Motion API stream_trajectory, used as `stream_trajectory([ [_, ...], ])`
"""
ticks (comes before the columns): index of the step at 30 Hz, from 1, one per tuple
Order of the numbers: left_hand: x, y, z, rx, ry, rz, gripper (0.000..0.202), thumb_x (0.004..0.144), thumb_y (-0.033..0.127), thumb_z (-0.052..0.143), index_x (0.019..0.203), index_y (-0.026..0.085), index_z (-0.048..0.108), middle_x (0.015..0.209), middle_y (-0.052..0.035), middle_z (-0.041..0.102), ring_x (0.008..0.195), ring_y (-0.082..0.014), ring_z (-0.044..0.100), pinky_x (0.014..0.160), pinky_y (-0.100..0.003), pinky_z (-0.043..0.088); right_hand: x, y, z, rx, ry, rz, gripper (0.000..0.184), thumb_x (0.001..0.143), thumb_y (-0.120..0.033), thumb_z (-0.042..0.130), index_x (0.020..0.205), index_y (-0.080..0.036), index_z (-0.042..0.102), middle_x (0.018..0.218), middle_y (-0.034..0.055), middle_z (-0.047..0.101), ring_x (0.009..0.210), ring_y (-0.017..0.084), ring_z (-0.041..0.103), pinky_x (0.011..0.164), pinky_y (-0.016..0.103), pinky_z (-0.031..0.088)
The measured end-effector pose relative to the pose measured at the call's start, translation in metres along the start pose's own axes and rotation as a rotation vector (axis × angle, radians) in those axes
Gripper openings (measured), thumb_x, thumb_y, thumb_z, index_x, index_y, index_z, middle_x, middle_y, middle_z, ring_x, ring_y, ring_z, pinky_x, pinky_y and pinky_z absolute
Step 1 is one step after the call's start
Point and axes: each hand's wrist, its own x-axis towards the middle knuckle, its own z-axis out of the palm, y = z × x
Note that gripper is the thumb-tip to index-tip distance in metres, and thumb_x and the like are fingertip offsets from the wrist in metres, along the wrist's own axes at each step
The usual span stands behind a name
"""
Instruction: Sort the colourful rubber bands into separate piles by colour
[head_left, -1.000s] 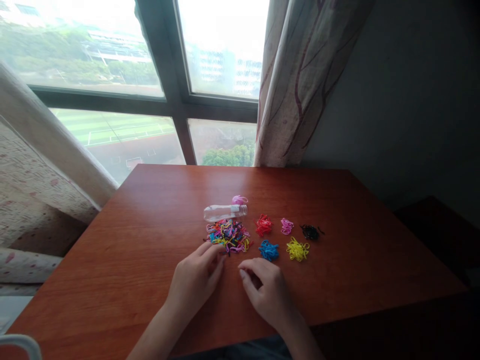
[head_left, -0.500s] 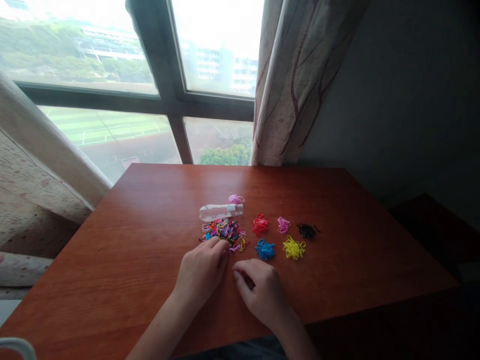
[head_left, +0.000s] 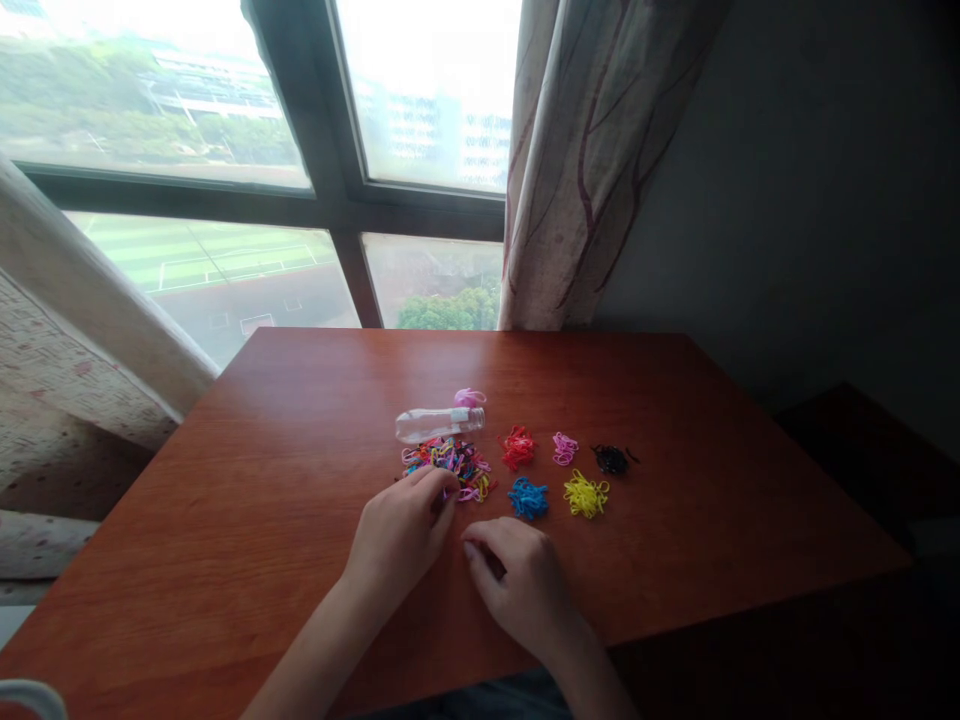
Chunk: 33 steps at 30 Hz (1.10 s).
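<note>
A mixed pile of small coloured rubber bands (head_left: 454, 463) lies on the wooden table (head_left: 262, 500). My left hand (head_left: 401, 535) reaches into the pile's near edge, its fingertips pinched together on bands there. My right hand (head_left: 521, 585) rests on the table just to the right, fingers curled under; what they hold is hidden. Sorted heaps lie to the right: red (head_left: 517, 447), pink (head_left: 564, 448), black (head_left: 611, 459), blue (head_left: 528, 497) and yellow (head_left: 585, 494). A clear small bottle (head_left: 435, 424) lies on its side behind the pile, a pink cap (head_left: 469, 397) beside it.
The table stands against a window (head_left: 225, 150) with a curtain (head_left: 592, 170) at the right and a dark wall (head_left: 810, 200) beyond. A patterned fabric (head_left: 45, 370) hangs at the left. A white rim (head_left: 26, 698) shows at the bottom left corner.
My left hand has slid forward from the table into the near edge of the mixed pile and its fingers have closed. My right hand has barely moved.
</note>
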Motion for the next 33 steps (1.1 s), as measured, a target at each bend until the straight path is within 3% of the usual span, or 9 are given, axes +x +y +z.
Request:
stream_trajectory([
  [5,0.038,0.023,-0.003,0.001,-0.062,0.164,0.015,0.09,0.021,0.05,0.088,0.022,0.065,0.089,-0.0029,0.07,0.079,-0.0178,0.065,0.062,-0.024,0.041,0.001,0.001,0.002,0.004,0.003,-0.003,0.016,0.09,-0.015,0.051,0.089,-0.022,0.065,0.08,0.0014,0.068,0.074,0.017,0.062,0.067,0.026,0.04],
  [8,0.068,0.043,0.002,0.006,-0.101,0.233,0.016,0.088,0.02,0.05,0.087,0.022,0.066,0.088,-0.003,0.07,0.072,-0.0168,0.064,0.06,-0.025,0.041,0.001,0.002,0.003,0.004,0.013,0.007,0.016,0.09,-0.016,0.051,0.088,-0.022,0.066,0.078,0.001,0.067,0.072,0.016,0.062,0.067,0.026,0.041],
  [13,0.106,0.071,0.027,0.02,-0.158,0.309,0.014,0.085,0.021,0.054,0.088,0.022,0.068,0.09,-0.0046,0.072,0.079,-0.0196,0.067,0.064,-0.026,0.045,0.001,0.002,0.002,0.037,0.025,0.019,0.016,0.089,-0.015,0.053,0.088,-0.022,0.067,0.079,0.0013,0.069,0.072,0.017,0.064,0.066,0.025,0.043],
  [18,0.124,0.082,0.047,0.033,-0.203,0.345,0.014,0.084,0.021,0.056,0.089,0.022,0.069,0.089,-0.0062,0.072,0.079,-0.0214,0.068,0.067,-0.028,0.048,0.001,0.002,0.001,0.104,0.05,0.009,0.019,0.088,-0.012,0.053,0.092,-0.022,0.068,0.085,0.0025,0.072,0.076,0.018,0.065,0.068,0.027,0.045],
  [21,0.122,0.078,0.043,0.03,-0.184,0.35,0.015,0.084,0.022,0.055,0.091,0.023,0.069,0.092,-0.0051,0.073,0.081,-0.0225,0.068,0.066,-0.029,0.047,0.001,0.002,0.001,0.115,0.059,0.012,0.019,0.088,-0.013,0.052,0.092,-0.022,0.068,0.084,0.0029,0.072,0.077,0.018,0.065,0.069,0.027,0.046],
  [24,0.108,0.065,0.027,0.03,-0.15,0.325,0.017,0.086,0.022,0.053,0.092,0.024,0.068,0.093,-0.0042,0.072,0.08,-0.0219,0.067,0.064,-0.029,0.045,0.0,0.002,0.002,0.104,0.051,0.019,0.018,0.09,-0.015,0.052,0.091,-0.022,0.068,0.082,0.0026,0.071,0.077,0.018,0.066,0.071,0.026,0.047],
  [29,0.063,0.033,-0.003,0.046,-0.112,0.242,0.018,0.089,0.023,0.049,0.087,0.023,0.067,0.084,-0.0034,0.07,0.072,-0.0189,0.064,0.061,-0.027,0.042,0.001,0.003,0.003,0.08,0.059,0.039,0.018,0.091,-0.016,0.051,0.089,-0.022,0.068,0.079,0.0023,0.07,0.073,0.017,0.066,0.07,0.025,0.046],
  [33,0.023,0.002,-0.013,0.006,-0.048,0.155,0.015,0.091,0.025,0.05,0.091,0.023,0.065,0.086,-0.002,0.07,0.074,-0.0176,0.064,0.062,-0.025,0.041,0.001,0.002,0.002,0.081,0.069,0.039,0.017,0.09,-0.016,0.051,0.089,-0.022,0.067,0.079,0.0016,0.07,0.072,0.016,0.065,0.068,0.024,0.045],
])
